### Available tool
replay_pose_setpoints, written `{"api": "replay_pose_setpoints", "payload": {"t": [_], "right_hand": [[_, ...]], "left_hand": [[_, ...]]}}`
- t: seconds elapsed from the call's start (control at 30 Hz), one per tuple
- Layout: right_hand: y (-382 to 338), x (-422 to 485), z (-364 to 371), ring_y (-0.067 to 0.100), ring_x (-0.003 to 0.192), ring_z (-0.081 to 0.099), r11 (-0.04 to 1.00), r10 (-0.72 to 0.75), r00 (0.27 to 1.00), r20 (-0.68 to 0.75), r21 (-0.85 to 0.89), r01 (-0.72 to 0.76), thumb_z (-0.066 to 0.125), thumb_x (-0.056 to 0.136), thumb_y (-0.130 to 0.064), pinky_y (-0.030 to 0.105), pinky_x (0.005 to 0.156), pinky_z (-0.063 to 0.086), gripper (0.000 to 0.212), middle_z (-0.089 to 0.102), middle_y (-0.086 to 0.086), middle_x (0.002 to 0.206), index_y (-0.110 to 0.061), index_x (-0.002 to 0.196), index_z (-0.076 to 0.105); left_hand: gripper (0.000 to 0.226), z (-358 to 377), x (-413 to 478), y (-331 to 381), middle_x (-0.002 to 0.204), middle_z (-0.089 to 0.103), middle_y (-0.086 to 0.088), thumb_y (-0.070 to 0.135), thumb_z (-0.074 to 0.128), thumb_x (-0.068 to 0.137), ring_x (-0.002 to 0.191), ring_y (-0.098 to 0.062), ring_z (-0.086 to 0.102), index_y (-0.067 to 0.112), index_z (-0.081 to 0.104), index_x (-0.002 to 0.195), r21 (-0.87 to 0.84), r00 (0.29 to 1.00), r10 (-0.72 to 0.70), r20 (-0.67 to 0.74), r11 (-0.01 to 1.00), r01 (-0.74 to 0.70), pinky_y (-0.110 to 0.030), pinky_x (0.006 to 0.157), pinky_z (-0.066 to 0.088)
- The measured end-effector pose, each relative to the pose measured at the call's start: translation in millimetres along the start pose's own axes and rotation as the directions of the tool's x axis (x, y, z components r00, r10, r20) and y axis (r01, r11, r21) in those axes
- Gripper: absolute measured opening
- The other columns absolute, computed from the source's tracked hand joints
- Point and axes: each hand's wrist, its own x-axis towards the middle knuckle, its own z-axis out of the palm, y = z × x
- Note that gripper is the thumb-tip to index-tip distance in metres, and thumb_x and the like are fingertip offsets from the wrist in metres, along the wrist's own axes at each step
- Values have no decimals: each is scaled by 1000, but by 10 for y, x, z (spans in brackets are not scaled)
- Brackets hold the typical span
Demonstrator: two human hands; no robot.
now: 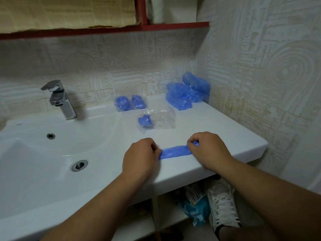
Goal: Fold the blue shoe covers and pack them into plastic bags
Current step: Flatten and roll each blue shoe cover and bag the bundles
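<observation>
A: status on the hands?

B: Left hand (140, 156) and right hand (206, 148) both down on the counter (225, 126), near its front edge. Each grip is closed, fingers pinched on one end of a blue shoe cover (175, 151). Left has the left end, right has the right end.

A: cover state?

B: Flattened into a narrow strip, lying on the counter between the hands. Right end is bunched under the right fingers.

A: rest of the stock?

B: Loose pile of shoe covers (186, 92) at the back right corner, against the wall. Two packed bags (130, 102) side by side at the back, right of the faucet (60, 99), each with a blue wad inside. One more plastic bag (156, 120) mid-counter, between the packed bags and the hands, with one folded cover in its left part; the rest of it looks clear.

A: sink?

B: Basin (43, 153) to the left, apart from all of it.
</observation>
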Motion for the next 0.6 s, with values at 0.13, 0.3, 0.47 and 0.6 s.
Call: {"api": "replay_pose_setpoints", "payload": {"t": [0.13,0.3,0.47,0.6], "right_hand": [[-21,3,40,14,85,59,999,4,999,-40,-54,-6,61,91,-34,30,83,50,15,72,-8,96,-27,95,74],[-40,-28,60,15,86,59,994,-49,997,-53,-104,43,59,92,-35,31,80,51,17,71,-6,93,-27,97,73],[-55,-48,70,16,94,53,990,-68,996,-56,-131,60,56,94,-34,33,81,48,18,70,-4,95,-27,100,72],[-58,-51,68,15,93,52,989,-65,996,-57,-137,57,56,95,-35,32,81,48,19,69,-4,95,-27,103,71]], "left_hand": [[15,-20,14,-128,86,64,4,37,60,92,81,-20,57,24,62,86,98,999,-19,-33,995,22,-38,76,51],[17,-99,-7,-394,95,48,4,41,51,97,86,-18,41,24,55,97,166,997,-51,-55,984,60,-33,75,40],[17,-115,-69,-562,95,50,0,35,41,102,85,-22,46,20,45,95,176,993,-112,-42,977,118,-39,74,43],[2,-160,-67,-580,99,54,-8,15,46,96,86,-25,49,16,47,95,117,984,-163,-69,979,170,-36,71,39]]}}
